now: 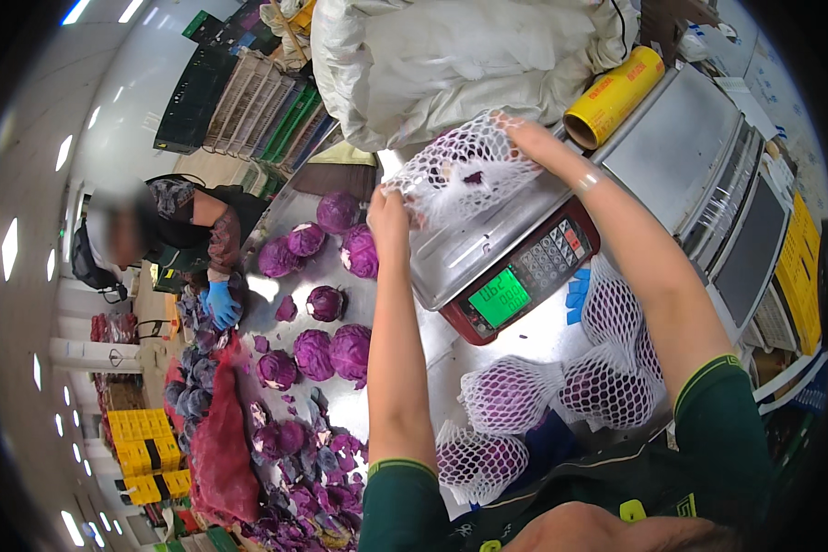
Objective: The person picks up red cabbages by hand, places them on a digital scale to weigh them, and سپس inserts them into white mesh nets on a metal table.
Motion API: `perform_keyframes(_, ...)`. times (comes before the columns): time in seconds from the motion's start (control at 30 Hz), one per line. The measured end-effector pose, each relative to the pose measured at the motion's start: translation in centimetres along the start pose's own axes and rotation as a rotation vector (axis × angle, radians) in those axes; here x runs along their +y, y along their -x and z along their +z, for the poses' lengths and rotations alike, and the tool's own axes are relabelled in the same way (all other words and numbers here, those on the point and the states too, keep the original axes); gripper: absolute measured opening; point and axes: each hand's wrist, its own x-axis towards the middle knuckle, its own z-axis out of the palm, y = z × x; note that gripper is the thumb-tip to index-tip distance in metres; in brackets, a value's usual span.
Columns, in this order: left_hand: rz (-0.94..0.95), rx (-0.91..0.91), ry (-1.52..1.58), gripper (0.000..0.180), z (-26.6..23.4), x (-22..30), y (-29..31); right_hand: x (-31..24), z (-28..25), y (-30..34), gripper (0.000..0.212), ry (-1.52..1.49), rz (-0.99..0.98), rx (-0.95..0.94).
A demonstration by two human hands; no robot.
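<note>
Over the metal pan of a weighing scale (488,248) I hold a white foam net sleeve (446,179) by its two ends. My left hand (389,219) is closed on its near left end, at the pan's left edge. My right hand (519,136) is closed on its far right end. Purple shows through the mesh, but the contents are not clear. The scale has a dark red body with a lit green display (500,296). Bare red cabbages (315,354) stand left of my left forearm. Netted red cabbages (511,396) lie between my forearms, close to my body.
A yellow roll (614,97) and a flat steel machine (672,138) stand at the right. Behind the scale bulges a large white sack (469,69). Cabbage trimmings (317,501) and a red mesh bag (223,446) lie at the left, near a co-worker's blue-gloved hand (221,304).
</note>
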Motion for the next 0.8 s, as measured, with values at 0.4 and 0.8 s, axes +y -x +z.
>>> perform_keyframes(0.4,-0.149,-0.211,0.029,0.032,0.5,0.9,12.6,14.1,9.4,15.4,0.06,-1.371,-0.173,-0.993)
perform_keyframes(0.8,0.06,0.554,-1.113,0.097,-18.6,-11.1,15.7,16.3,7.1,19.7,0.037,0.568,-0.342,0.036)
